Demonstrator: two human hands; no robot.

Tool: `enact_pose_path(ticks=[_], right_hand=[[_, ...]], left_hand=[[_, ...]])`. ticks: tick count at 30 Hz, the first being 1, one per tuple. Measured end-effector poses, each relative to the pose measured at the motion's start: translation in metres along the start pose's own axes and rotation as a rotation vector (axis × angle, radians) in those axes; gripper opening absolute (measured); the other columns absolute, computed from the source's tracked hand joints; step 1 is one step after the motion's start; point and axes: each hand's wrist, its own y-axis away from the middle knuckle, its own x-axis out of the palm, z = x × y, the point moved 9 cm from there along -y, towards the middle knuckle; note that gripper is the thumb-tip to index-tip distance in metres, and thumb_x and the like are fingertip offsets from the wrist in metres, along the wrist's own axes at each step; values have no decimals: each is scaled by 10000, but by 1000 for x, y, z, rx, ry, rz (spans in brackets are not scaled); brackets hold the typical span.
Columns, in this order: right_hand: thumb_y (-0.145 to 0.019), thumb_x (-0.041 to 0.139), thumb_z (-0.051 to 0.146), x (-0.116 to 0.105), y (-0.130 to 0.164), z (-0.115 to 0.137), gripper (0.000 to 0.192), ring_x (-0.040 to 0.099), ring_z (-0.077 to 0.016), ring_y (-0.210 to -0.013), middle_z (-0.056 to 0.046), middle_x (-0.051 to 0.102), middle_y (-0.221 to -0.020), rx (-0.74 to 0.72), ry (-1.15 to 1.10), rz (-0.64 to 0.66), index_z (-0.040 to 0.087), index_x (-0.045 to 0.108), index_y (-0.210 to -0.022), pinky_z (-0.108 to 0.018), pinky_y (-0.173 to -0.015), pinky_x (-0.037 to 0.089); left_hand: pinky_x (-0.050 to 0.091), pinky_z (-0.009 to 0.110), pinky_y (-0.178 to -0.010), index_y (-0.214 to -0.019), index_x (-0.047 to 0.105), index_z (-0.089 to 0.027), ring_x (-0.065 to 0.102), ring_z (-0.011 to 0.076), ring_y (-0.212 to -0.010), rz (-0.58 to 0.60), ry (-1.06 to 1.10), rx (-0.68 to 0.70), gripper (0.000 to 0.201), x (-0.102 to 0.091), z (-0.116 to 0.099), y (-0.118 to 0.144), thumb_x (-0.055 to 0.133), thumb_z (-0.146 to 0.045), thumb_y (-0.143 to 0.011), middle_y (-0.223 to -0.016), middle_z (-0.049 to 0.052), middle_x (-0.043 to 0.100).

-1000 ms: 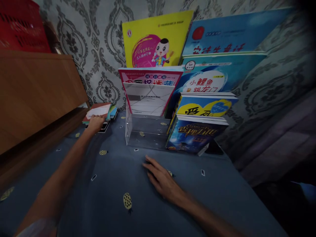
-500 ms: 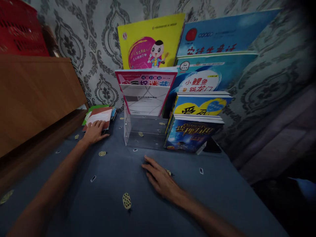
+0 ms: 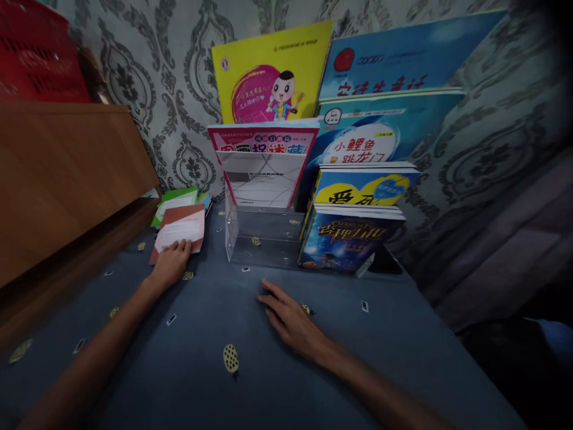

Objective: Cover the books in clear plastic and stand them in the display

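My left hand (image 3: pixel 173 263) grips the near edge of a reddish-brown and white book (image 3: pixel 181 224), fingers on its cover; the thumb is hidden. That book juts out from a low pile at the back left, over a green book (image 3: pixel 179 196) and others beneath. My right hand (image 3: pixel 290 322) lies on the dark cloth with its fingers apart, holding nothing. Ahead of it stands a clear stepped book rack (image 3: pixel 266 248). Its left column holds a yellow book (image 3: pixel 273 71), a pink book (image 3: pixel 215 140) and a white booklet (image 3: pixel 268 185).
The rack's right column holds blue and teal books (image 3: pixel 403 119), yellow-and-blue books (image 3: pixel 367 185) and dark blue books (image 3: pixel 351 239). A dark flat object (image 3: pixel 385 261) lies beside them. At left stands a wooden cabinet (image 3: pixel 67 179) with a red basket (image 3: pixel 40 54) on top.
My left hand has drawn the reddish-brown book toward me off the pile, uncovering more of the green book. My right hand has stayed in place.
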Motion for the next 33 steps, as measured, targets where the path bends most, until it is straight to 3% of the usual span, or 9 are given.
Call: enact_pose_path(ticks=[4, 8, 12, 15, 17, 19, 21, 25, 33], right_hand=[[-976, 472, 160, 1, 0, -1, 366, 546, -261, -1379, -167, 510, -1531, -1, -13, 1, 175, 653, -1293, -437, -1120, 501], [-983, 466, 165, 4, 0, -4, 362, 555, -269, -1370, -184, 507, -1529, 6, -21, 21, 162, 652, -1293, -442, -1103, 512], [-974, 471, 151, 4, -1, -4, 369, 548, -267, -1377, -172, 502, -1536, 5, -36, 17, 177, 655, -1292, -446, -1114, 501], [-977, 459, 154, 4, -2, -3, 368, 545, -277, -1379, -187, 490, -1542, 0, -31, 31, 158, 656, -1288, -458, -1121, 494], [-978, 459, 155, 4, -3, -2, 368, 550, -277, -1374, -186, 491, -1542, -5, -27, 33, 159, 655, -1290, -455, -1123, 494], [-976, 470, 153, 4, -2, -1, 366, 550, -272, -1376, -178, 502, -1535, -8, -20, 24, 168, 653, -1293, -448, -1123, 494], [-973, 484, 154, 3, -2, -1, 363, 543, -266, -1382, -166, 513, -1529, -10, -17, 11, 180, 653, -1293, -446, -1126, 492], [-980, 482, 170, 4, -1, -1, 352, 541, -279, -1383, -180, 504, -1532, -17, -17, 4, 169, 657, -1285, -464, -1123, 493], [-982, 492, 170, 5, -2, -2, 361, 539, -274, -1383, -169, 504, -1534, -34, -47, 2, 181, 642, -1311, -481, -1123, 490]], left_hand=[[553, 507, -935, -1326, 627, -156, 638, 387, -1194, 58, 7, 19, 514, -3, -25, 41, 434, -50, -862, -1338, 215, 646], [559, 480, -850, -1279, 645, -115, 691, 359, -1068, 256, 18, 83, 485, -21, -46, 75, 341, -71, -903, -1237, 217, 689], [536, 431, -845, -1130, 707, -193, 684, 341, -1058, 465, 202, 242, 380, -41, -55, 84, 494, -445, -942, -1168, 144, 720], [510, 370, -858, -1124, 707, -244, 695, 287, -1023, 434, 311, 123, 481, -38, -29, 52, 369, -556, -984, -1134, 97, 746], [491, 386, -929, -1266, 645, -213, 655, 307, -1153, 317, 280, 8, 501, -27, -6, 22, 332, -503, -1003, -1255, 133, 706], [429, 410, -1059, -1401, 546, -172, 531, 307, -1346, 193, 262, -50, 521, -11, 9, -2, 316, -441, -1019, -1472, 155, 566], [354, 465, -1145, -1489, 456, -129, 403, 324, -1460, 176, 255, -115, 575, 13, 19, -14, 310, -431, -1022, -1581, 170, 439], [319, 507, -1175, -1511, 444, -147, 382, 318, -1474, 124, 260, -94, 595, 36, 22, -11, 254, -447, -1034, -1585, 144, 444], [300, 551, -1190, -1502, 481, -188, 368, 326, -1491, 34, 281, -18, 595, 27, -7, 37, 276, -473, -1021, -1577, 112, 463]])
